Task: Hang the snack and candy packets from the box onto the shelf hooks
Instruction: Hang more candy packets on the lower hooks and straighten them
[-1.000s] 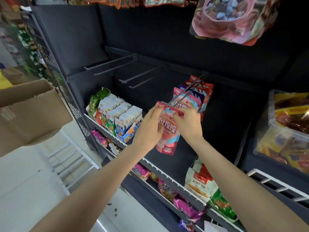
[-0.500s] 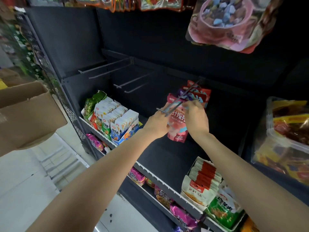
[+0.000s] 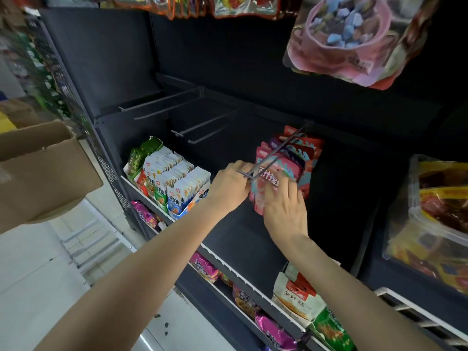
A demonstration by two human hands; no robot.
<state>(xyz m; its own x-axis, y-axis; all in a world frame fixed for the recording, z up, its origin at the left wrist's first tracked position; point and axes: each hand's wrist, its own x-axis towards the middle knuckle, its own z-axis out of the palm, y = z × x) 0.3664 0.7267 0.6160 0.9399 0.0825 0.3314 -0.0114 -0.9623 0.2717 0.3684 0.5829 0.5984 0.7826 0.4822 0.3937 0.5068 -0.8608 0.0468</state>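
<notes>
A pink snack packet (image 3: 269,176) hangs at the front of a metal shelf hook (image 3: 274,153), against several similar red and pink packets (image 3: 307,158) behind it. My left hand (image 3: 229,184) is at the packet's left top corner by the hook's tip, its fingers curled on that edge. My right hand (image 3: 286,207) lies flat on the packet's lower front with its fingers straight. The brown cardboard box (image 3: 38,173) sits at the left, its inside hidden.
Bare hooks (image 3: 162,101) (image 3: 202,124) jut out to the left of the filled one. A display carton of small sachets (image 3: 174,178) stands on the shelf below. More bags fill the lower shelves (image 3: 296,297), and large bags hang above (image 3: 352,39) and right (image 3: 440,219).
The pink packet has slid up the hook against the packets behind it. My right hand let go of its top and now lies flat on its front. Both hands moved further in.
</notes>
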